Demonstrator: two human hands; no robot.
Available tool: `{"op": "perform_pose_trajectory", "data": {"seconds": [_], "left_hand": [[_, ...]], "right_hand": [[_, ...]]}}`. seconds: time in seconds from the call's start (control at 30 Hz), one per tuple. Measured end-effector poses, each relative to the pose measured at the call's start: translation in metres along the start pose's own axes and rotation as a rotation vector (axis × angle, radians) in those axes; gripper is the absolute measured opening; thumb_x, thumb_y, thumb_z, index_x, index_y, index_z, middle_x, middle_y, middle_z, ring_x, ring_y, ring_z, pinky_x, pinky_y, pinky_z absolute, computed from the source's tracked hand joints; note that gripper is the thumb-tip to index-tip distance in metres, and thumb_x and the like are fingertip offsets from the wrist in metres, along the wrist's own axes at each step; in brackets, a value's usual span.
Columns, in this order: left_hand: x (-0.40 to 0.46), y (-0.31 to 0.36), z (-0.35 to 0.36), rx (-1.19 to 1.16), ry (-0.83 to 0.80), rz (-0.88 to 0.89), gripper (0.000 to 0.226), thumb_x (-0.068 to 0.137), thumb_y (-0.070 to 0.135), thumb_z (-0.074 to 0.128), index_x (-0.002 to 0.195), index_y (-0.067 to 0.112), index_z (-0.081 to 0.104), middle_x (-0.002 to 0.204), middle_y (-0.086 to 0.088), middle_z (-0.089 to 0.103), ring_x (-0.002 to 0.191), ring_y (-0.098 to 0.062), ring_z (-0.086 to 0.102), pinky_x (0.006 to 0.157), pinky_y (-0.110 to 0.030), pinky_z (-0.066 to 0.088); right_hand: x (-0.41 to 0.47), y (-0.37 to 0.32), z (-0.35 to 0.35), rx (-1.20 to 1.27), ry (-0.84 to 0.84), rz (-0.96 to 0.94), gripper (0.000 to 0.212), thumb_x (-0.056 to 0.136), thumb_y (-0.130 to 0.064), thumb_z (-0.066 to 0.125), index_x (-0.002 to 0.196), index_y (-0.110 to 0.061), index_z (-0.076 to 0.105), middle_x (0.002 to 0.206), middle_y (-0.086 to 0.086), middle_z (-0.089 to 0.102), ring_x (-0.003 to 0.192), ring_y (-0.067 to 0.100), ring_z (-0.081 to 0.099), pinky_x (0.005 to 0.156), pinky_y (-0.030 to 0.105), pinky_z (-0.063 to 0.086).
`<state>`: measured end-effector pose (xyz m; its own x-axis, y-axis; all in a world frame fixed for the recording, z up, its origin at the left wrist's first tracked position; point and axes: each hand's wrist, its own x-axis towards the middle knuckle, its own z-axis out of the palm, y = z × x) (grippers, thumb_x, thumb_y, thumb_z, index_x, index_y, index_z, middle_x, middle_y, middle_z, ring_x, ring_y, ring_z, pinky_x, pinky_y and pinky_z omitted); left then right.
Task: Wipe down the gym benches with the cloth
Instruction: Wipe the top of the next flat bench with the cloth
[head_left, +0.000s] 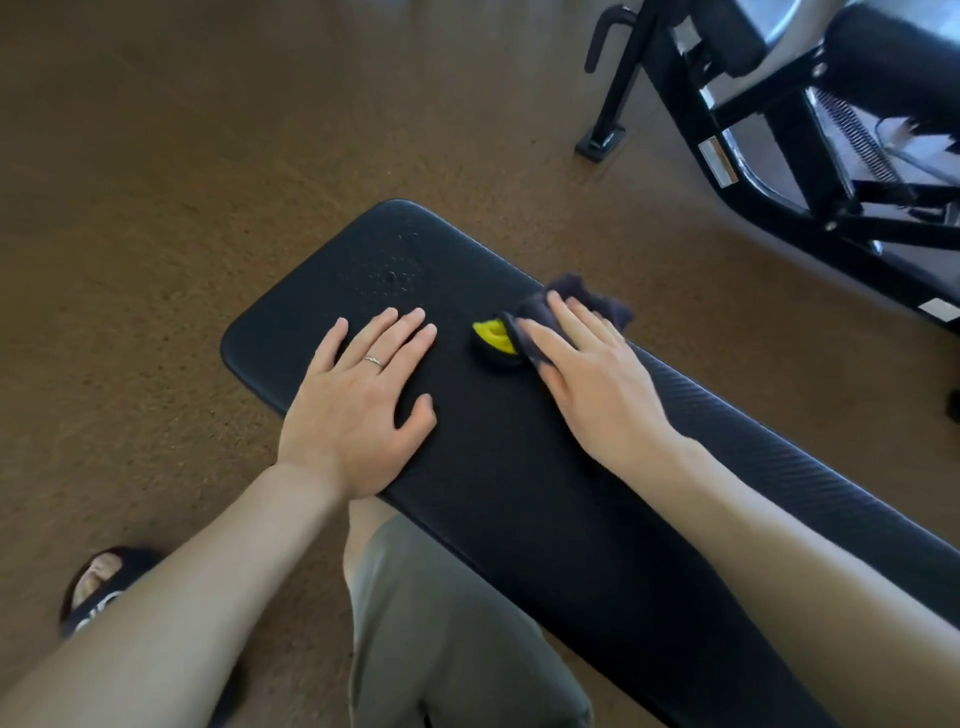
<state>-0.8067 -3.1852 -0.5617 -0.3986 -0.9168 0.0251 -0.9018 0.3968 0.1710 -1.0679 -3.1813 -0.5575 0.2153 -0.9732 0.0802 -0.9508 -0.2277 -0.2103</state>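
Observation:
A long black padded gym bench (509, 467) runs from upper left to lower right across the view. My left hand (358, 400) lies flat on its near end, fingers spread, a ring on one finger, holding nothing. My right hand (592, 374) presses a dark cloth (576, 301) onto the pad near the far edge, the fingers laid over the cloth. A fold of the cloth showing yellow (493, 335) sticks out just left of my fingertips. Faint droplet marks (395, 275) dot the pad beyond my left hand.
Brown carpet floor (182, 182) surrounds the bench. A black metal exercise machine frame (779, 130) stands at the upper right, close to the bench's far side. My leg in olive shorts (441, 623) and a foot in a dark slipper (98, 587) are below.

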Motion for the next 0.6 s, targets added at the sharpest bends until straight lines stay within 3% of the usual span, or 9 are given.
{"op": "perform_pose_trajectory", "data": {"seconds": [0.13, 0.27, 0.37, 0.47, 0.53, 0.6], "left_hand": [[-0.001, -0.002, 0.001, -0.009, 0.004, 0.013, 0.064, 0.1, 0.048, 0.029, 0.161, 0.026, 0.03, 0.169, 0.008, 0.022, 0.157, -0.012, 0.012, 0.128, -0.048, 0.009], [0.0, -0.005, -0.001, -0.029, -0.037, 0.056, 0.067, 0.101, 0.05, 0.025, 0.163, 0.025, 0.023, 0.171, 0.008, 0.015, 0.158, -0.012, 0.006, 0.128, -0.048, 0.004], [0.002, -0.017, -0.01, -0.243, -0.051, 0.054, 0.064, 0.106, 0.044, 0.038, 0.164, 0.026, 0.018, 0.171, 0.009, 0.012, 0.157, -0.007, 0.003, 0.128, -0.036, 0.001], [0.002, -0.055, -0.018, -0.262, 0.074, -0.195, 0.063, 0.107, 0.034, 0.043, 0.163, 0.02, 0.02, 0.171, 0.001, 0.013, 0.158, -0.018, 0.006, 0.128, -0.041, 0.005], [-0.001, -0.081, -0.019, -0.312, 0.022, -0.443, 0.065, 0.109, 0.037, 0.037, 0.164, 0.014, 0.011, 0.172, -0.005, 0.005, 0.158, -0.023, 0.002, 0.128, -0.041, 0.004], [-0.003, -0.092, -0.016, -0.498, -0.065, -0.542, 0.067, 0.11, 0.037, 0.035, 0.164, 0.01, 0.006, 0.171, -0.005, 0.001, 0.157, -0.021, 0.004, 0.126, -0.034, 0.009]], "right_hand": [[-0.026, 0.002, -0.002, 0.045, -0.01, 0.087, 0.044, 0.106, -0.022, 0.052, 0.15, -0.02, 0.053, 0.163, 0.014, 0.037, 0.152, 0.036, 0.031, 0.125, 0.049, 0.025], [0.059, -0.04, 0.018, 0.027, 0.072, 0.231, 0.038, 0.107, -0.019, 0.048, 0.143, -0.013, 0.056, 0.151, 0.025, 0.049, 0.139, 0.043, 0.044, 0.117, 0.049, 0.031], [0.124, -0.083, 0.029, 0.017, 0.074, 0.268, 0.029, 0.106, -0.019, 0.044, 0.133, -0.015, 0.054, 0.138, 0.022, 0.056, 0.128, 0.039, 0.049, 0.109, 0.046, 0.034], [0.149, -0.109, 0.039, -0.017, 0.082, 0.202, 0.034, 0.104, -0.014, 0.049, 0.137, -0.016, 0.05, 0.15, 0.024, 0.045, 0.14, 0.041, 0.038, 0.118, 0.047, 0.026], [0.139, -0.11, 0.042, -0.023, 0.076, 0.128, 0.043, 0.105, -0.015, 0.05, 0.148, -0.017, 0.045, 0.159, 0.025, 0.036, 0.149, 0.042, 0.029, 0.122, 0.047, 0.02], [0.104, -0.112, 0.043, 0.017, 0.068, 0.003, 0.044, 0.106, -0.018, 0.048, 0.15, -0.014, 0.047, 0.159, 0.025, 0.038, 0.15, 0.042, 0.03, 0.123, 0.048, 0.02]]}}
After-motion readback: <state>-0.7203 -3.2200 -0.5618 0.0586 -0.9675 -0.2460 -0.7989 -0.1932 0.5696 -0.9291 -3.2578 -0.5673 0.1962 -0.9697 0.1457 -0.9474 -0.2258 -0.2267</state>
